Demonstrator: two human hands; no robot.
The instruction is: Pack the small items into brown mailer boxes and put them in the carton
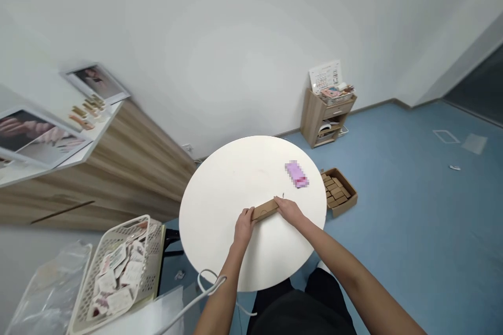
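Note:
A small brown cardboard box (264, 210) lies on the round white table (231, 183), near its front. My left hand (244, 226) grips the box's left end with the fingers curled around it. My right hand (288, 209) is closed over the box's right end. A tiny dark item (283, 195) sits on the table just behind my right hand. A pink blurred object (296, 174) lies farther back on the right side of the table.
An open carton of small brown boxes (338, 191) stands on the blue floor right of the table. A white basket of packets (118, 272) sits at lower left beside a clear plastic bag (47, 293). A wooden cabinet (327, 112) stands against the wall; a long wood counter (118, 167) runs on the left.

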